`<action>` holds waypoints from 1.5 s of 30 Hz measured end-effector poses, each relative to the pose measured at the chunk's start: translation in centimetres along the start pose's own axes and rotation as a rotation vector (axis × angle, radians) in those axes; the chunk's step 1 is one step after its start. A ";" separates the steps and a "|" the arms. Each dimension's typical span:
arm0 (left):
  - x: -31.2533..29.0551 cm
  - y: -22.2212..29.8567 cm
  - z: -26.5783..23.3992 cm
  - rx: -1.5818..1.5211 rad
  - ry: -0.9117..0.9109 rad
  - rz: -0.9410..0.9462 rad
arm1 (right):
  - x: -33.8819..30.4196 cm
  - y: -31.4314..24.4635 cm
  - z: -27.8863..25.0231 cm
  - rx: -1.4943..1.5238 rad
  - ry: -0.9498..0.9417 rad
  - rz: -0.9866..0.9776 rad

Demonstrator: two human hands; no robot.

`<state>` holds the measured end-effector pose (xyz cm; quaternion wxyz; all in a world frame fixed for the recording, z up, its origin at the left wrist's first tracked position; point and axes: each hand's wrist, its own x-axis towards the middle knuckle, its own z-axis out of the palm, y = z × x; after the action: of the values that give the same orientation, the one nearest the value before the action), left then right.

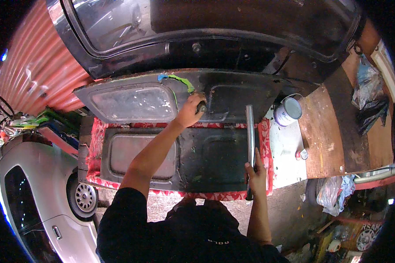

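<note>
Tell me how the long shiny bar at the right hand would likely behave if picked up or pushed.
The bar would probably stay stiff, since it looks straight and metallic. Its glossy surface could make it somewhat slippery in the right hand. Being long and narrow, it may swing or tip if lifted near one end.

Dim, uneven light; bowed, blackened edges

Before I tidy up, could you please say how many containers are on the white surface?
2: a large can at the far end, a small red container along the right edge.
</note>
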<state>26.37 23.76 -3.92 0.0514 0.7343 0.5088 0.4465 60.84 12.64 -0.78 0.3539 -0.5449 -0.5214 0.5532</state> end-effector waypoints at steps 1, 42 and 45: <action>0.1 0.0 -0.1 -0.001 0.009 0.001 | 0.4 0.2 -0.2 -0.004 -0.013 -0.014; 5.5 -2.6 2.9 0.362 -0.180 0.156 | 6.5 6.2 9.8 0.036 0.011 -0.267; 5.0 -2.2 2.9 0.351 -0.135 0.163 | 4.5 3.8 9.7 0.381 0.109 -0.173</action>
<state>27.32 29.84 -3.77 -0.0798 0.7991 0.5129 0.3034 51.36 14.37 -6.83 0.5242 -0.4504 -0.4325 0.5790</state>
